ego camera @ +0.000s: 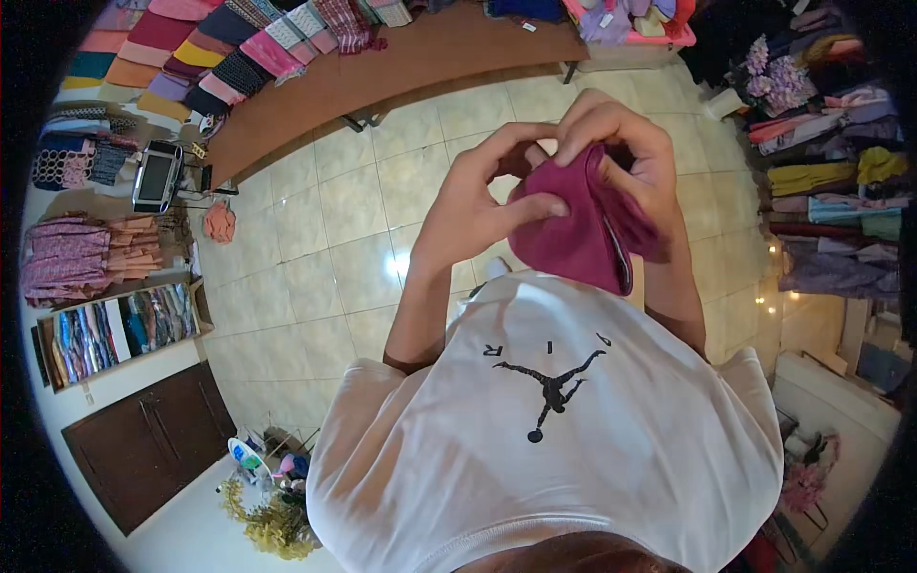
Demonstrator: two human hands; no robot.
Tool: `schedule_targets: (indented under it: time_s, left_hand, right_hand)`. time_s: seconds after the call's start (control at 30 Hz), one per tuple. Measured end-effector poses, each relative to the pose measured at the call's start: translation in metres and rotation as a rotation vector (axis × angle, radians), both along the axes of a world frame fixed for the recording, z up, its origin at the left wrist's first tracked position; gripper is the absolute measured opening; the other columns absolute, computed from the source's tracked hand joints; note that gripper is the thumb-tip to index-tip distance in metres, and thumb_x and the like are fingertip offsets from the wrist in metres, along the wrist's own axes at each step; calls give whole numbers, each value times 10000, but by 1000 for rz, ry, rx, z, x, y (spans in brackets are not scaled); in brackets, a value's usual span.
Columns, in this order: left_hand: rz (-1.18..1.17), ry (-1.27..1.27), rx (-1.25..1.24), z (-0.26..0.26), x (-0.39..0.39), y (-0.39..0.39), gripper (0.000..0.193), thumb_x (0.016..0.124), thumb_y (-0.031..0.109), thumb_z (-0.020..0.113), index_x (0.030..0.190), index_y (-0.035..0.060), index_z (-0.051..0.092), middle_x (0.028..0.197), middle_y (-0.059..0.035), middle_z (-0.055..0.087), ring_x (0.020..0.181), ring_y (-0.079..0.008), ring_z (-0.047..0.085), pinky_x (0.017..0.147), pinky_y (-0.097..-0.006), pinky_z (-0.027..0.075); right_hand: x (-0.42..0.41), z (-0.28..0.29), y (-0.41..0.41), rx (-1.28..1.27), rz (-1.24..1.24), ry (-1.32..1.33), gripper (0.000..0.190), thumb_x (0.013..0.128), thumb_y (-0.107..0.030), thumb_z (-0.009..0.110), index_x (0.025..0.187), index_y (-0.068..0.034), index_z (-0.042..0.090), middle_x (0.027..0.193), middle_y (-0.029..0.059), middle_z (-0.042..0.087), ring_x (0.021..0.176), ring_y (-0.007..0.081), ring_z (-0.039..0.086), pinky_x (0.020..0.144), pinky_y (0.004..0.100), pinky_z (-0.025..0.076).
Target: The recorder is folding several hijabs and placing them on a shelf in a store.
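A small folded piece of magenta cloth [566, 247] is held up in front of my chest, above the tiled floor. My left hand [494, 193] grips its left side, the thumb pressed flat on the near face. At the upper right edge, my right hand [620, 147] pinches the cloth between bent fingers and thumb. The fingertips of both hands come close together at the top. A dark seam or opening with a pale edge runs down the cloth's right side. Some fingers are hidden behind the fabric.
A brown table [430, 46] stands ahead, with folded scarves [251, 61] at its left. Hanging clothes [824, 179] line the right. A framed screen device [156, 177], a peach cloth [219, 222] and a shelf of garments [118, 333] are on the left. Lilac flowers [781, 82] stand upper right.
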State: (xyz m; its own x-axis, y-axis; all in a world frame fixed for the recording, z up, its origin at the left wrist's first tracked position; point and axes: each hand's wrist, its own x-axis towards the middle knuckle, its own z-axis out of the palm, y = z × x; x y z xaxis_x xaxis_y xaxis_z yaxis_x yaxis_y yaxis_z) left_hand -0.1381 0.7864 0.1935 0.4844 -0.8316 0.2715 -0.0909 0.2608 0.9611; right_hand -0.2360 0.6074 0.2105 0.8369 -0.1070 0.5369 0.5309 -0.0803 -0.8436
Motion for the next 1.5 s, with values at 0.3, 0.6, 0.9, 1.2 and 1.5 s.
schedule_targets:
  time_s: [0.3, 0.6, 0.9, 1.2, 1.5]
  left_hand:
    - [117, -155, -34, -10, 3, -7, 151, 826, 2, 753, 962, -21, 691, 894, -60, 668, 762, -140, 566, 730, -262, 458]
    - [367, -161, -63, -4, 2, 12, 76, 843, -17, 712, 915, -37, 700, 848, -68, 681, 747, -150, 581, 733, -254, 474]
    - [463, -132, -37, -4, -4, 49, 116, 840, -41, 672, 944, -57, 721, 845, -93, 725, 714, -167, 612, 703, -240, 493]
    - [62, -435, -392, 53, -37, 122, 127, 914, 63, 643, 866, -27, 720, 854, -120, 727, 665, -193, 632, 630, -247, 506]
    - [-398, -320, -680, 77, -79, 137, 168, 960, 39, 594, 941, 42, 760, 1111, -150, 757, 990, -244, 724, 892, -327, 594]
  right_hand:
    - [-14, -7, 1, 349, -80, 194, 369, 960, -270, 710, 1206, 3, 668, 1074, 97, 661, 923, 179, 606, 859, 286, 489]
    - [-15, -23, 50, 315, -319, 115, 377, 871, -98, 774, 1219, 7, 673, 1082, 94, 691, 882, 167, 610, 845, 257, 492]
    - [-24, -37, 38, 155, -370, 195, 292, 743, 85, 721, 1030, 29, 735, 962, 91, 723, 796, 180, 608, 745, 260, 483]
    - [-55, 35, 61, -100, 294, -413, 91, 809, -20, 689, 854, -29, 767, 836, 91, 719, 702, 170, 608, 680, 276, 489]
    - [-71, 51, 87, 142, 842, -406, 138, 911, -141, 681, 928, -50, 784, 914, 89, 751, 725, 180, 636, 766, 270, 509]
